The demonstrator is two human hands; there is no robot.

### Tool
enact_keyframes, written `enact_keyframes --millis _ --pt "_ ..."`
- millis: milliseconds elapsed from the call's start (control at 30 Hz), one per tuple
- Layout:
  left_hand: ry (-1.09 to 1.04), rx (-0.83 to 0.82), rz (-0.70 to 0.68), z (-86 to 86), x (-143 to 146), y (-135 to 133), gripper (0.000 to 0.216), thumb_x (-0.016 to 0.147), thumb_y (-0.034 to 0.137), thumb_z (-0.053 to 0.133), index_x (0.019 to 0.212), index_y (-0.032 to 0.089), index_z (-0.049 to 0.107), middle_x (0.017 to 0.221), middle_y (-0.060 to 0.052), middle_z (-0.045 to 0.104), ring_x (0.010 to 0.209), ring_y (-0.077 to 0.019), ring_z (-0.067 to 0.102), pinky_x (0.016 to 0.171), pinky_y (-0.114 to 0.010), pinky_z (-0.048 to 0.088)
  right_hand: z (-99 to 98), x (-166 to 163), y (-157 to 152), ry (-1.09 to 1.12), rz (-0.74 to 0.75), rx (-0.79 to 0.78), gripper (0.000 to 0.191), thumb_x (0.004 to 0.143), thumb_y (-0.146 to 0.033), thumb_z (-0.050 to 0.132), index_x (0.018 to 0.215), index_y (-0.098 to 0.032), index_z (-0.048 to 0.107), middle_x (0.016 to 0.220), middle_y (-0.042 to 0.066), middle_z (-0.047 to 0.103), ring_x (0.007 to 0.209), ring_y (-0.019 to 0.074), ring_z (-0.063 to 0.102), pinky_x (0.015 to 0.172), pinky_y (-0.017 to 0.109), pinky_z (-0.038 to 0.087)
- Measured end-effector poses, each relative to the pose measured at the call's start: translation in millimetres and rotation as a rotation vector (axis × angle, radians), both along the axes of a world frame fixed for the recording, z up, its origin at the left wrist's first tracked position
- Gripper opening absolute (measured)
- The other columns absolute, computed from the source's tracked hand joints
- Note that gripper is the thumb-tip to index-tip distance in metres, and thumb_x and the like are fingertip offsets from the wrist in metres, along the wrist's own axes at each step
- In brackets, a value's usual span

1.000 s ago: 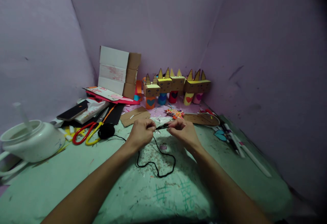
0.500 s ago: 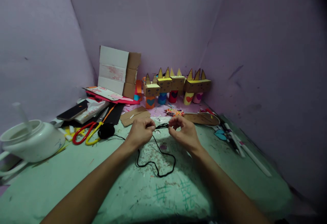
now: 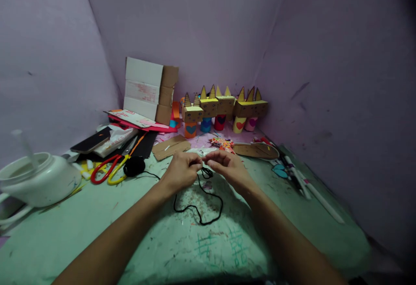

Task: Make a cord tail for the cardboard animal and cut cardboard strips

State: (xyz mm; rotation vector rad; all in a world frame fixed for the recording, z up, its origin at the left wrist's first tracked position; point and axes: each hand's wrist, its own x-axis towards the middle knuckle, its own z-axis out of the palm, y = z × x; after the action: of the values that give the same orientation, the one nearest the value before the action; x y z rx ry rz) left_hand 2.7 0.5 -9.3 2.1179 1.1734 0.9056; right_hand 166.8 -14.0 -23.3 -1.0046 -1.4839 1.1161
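- Looped black yarn (image 3: 207, 172): small bundle at the left fingertips, hanging over the middle of the table (image 3: 146, 241).
- Left hand (image 3: 182, 170): grip pinched shut on the yarn, thumb against forefinger.
- Right hand (image 3: 228, 167): fingers curved, tips right by the left ones; can't tell if this grip has any yarn in it.
- Handling, judged: yarn looks very light, soft, limp; no stiffness, so loops likely sag or tangle. Not fragile, probably not slippery. Best hold: pinch all loops together at one end, other fingers free for single strands.
- Loose strand (image 3: 201, 223) curves across the table below the hands; another length runs from near the left wrist to the yarn ball (image 3: 134, 166). Ball looks light and squashy, could roll if tugged; take it round the sides.
- Container: white pot (image 3: 53, 181), far left, upright, handle facing left. Translucent stick (image 3: 27, 150) stands in the mouth, leaning; rest of the inside too dark to tell.
- White plastic packet (image 3: 115, 143) beside a dark flat slab (image 3: 91, 141); contents not visible.
- Scissors (image 3: 105, 162) with red and yellow handles lie just left of the ball.
- Opened-out cardboard box (image 3: 143, 87) leans at the back; nothing seen in it.
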Motion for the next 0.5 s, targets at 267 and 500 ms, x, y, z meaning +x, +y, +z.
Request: enact_keyframes --millis 267,500 --pt "-0.079 -0.101 0.047 0.7 7.6 -5.2 0.012 0.064 0.012 0.050 0.058 0.013 0.060 0.050 0.003 0.052 0.052 -0.0099 0.047 0.050 -0.020 0.034 -11.4 -7.5 -3.1 -0.214 -0.088 0.253 0.019 0.060 -0.022 0.071 0.076 -0.017 0.061 0.071 0.002 0.066 0.067 0.0164 0.061 0.066 0.028 0.048" --pt "-0.116 -0.138 0.082 1.6 9.2 -6.8 0.010 0.064 0.012 0.051 0.055 0.014 0.055 0.046 0.003 0.051 0.043 -0.0087 0.047 0.043 -0.019 0.034 -10.9 -11.3 -5.9 -0.203 -0.159 0.206 0.005 0.064 -0.021 0.068 0.067 -0.017 0.068 0.063 0.003 0.068 0.059 0.0147 0.059 0.057 0.025 0.044"
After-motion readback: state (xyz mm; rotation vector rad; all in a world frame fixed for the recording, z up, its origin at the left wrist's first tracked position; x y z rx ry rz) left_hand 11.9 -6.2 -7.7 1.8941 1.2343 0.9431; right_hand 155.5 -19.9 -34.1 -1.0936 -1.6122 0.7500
